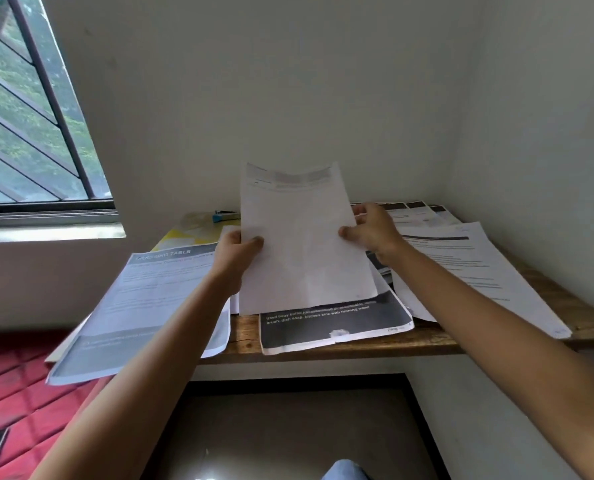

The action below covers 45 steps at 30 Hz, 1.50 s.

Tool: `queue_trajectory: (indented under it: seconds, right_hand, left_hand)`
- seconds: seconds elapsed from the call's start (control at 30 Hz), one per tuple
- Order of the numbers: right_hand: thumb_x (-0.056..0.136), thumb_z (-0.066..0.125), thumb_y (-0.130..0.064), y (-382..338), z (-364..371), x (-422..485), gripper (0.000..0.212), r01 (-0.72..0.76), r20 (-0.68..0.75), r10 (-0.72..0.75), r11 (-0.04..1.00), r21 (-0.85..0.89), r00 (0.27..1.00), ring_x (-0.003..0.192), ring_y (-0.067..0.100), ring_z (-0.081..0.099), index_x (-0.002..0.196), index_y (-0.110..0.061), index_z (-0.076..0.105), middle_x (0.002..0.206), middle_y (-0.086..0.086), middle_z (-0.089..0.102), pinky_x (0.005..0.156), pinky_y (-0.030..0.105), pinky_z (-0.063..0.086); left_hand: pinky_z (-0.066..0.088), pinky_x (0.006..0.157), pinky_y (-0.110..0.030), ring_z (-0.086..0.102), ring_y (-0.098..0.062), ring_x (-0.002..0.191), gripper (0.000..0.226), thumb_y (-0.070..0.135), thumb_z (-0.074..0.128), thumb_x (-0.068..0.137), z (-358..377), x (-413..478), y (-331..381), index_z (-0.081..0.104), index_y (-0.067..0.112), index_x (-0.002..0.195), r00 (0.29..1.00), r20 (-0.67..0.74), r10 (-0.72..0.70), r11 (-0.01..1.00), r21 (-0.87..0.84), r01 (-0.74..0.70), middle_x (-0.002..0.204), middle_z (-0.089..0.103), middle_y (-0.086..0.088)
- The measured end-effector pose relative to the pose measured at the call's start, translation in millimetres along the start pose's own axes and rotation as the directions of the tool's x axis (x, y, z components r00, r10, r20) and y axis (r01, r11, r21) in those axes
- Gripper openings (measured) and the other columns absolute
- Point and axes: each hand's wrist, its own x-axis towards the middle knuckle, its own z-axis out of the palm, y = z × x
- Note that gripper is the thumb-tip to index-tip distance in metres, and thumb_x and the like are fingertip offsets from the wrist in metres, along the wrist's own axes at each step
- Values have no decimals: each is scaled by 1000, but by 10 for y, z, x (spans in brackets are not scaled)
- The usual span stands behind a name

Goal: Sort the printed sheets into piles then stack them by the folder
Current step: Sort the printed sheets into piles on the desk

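Note:
I hold a printed sheet (302, 237) upright above the wooden table (427, 341), its blank back toward me. My left hand (235, 251) pinches its left edge and my right hand (371, 230) pinches its right edge. Under it lies a sheet with a black band and white text (333, 323). A "Dressing Table" sheet (150, 299) overhangs the table's left front edge. A pile of text sheets (468, 271) lies to the right, with more sheets (416, 213) at the back. A yellow folder (191, 233) lies at the back left, partly covered.
A blue stapler (224, 215) sits at the back by the wall. White walls close in the table behind and on the right. A barred window (29, 126) is at the left. A red quilted surface (18, 393) lies below on the left.

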Motion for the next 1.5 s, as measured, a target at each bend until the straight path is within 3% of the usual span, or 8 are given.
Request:
queue_trajectory:
  seconds: [0.37, 0.53, 0.67, 0.87, 0.97, 1.1, 1.3, 1.5]
  right_hand:
    - [72, 75, 2, 237, 4, -120, 44, -54, -67, 61, 994, 96, 996, 95, 24, 64, 109, -8, 55, 109, 12, 65, 86, 39, 54]
    - [76, 71, -1, 197, -117, -137, 30, -70, -129, 83, 993, 99, 988, 88, 20, 62, 104, -8, 61, 101, 8, 65, 79, 29, 52]
    - [75, 67, 1, 110, -381, -144, 21, -71, -214, 85, 995, 73, 973, 84, 21, 65, 91, -13, 67, 98, 8, 70, 74, 25, 52]
    - [77, 60, 6, 155, -978, -229, 21, -89, -369, 48, 992, -94, 928, 82, 24, 62, 91, -7, 70, 97, 14, 70, 64, 25, 47]
    - [79, 55, 6, 270, -1267, -346, 19, -91, -409, -28, 959, -270, 912, 87, 30, 63, 92, 4, 69, 84, 14, 65, 56, 23, 36]
    - [81, 49, 7, 514, -1533, -428, 19, -115, -431, -80, 905, -409, 899, 91, 33, 62, 92, 7, 65, 96, 18, 67, 66, 24, 38]
    - [93, 48, -5, 919, -1743, -444, 37, -73, -194, -97, 696, -714, 976, 117, 35, 48, 127, 7, 46, 128, 24, 51, 94, 30, 36]
    - [103, 22, -42, 886, -1574, -616, 58, 232, 296, 61, 481, -845, 953, 147, 24, -8, 153, -18, 3, 159, 4, -10, 118, 43, -2]
  left_hand:
    - [55, 84, -44, 65, -29, 85, 13, 6, 63, 87, 97, -1, -25, 65, 17, 93, 993, -98, 71, 989, 136, -57, 97, 68, -12]
    - [54, 72, -32, 62, -24, 73, 18, 0, 60, 88, 167, -23, 121, 66, 2, 104, 998, -22, 67, 992, 111, -64, 94, 66, -14]
    - [54, 82, -41, 65, -31, 84, 19, -2, 61, 84, 306, -34, 290, 67, 3, 102, 997, 61, 51, 993, 104, -57, 98, 68, -17]
    - [55, 78, -36, 63, -25, 92, 43, -1, 65, 84, 843, -200, 406, 51, 2, 124, 989, 128, 75, 982, 162, -95, 105, 63, -9]
    - [52, 93, -43, 62, -26, 99, 53, 0, 66, 84, 1142, -319, 349, 44, 7, 132, 964, 248, 96, 955, 249, -159, 108, 64, -11]
    - [47, 94, -31, 56, -18, 104, 59, 12, 67, 87, 1468, -479, 236, 41, 11, 140, 905, 413, 100, 865, 414, -284, 122, 60, -6]
    - [41, 98, -31, 50, -24, 120, 60, 31, 58, 94, 1692, -608, 91, 34, 11, 145, 786, 608, 113, 556, 617, -557, 136, 51, -11]
    - [3, 120, -48, 8, -27, 148, 51, 36, 30, 103, 1728, -710, 10, 29, 14, 149, 740, 672, -21, 303, 710, -636, 159, 21, -7]
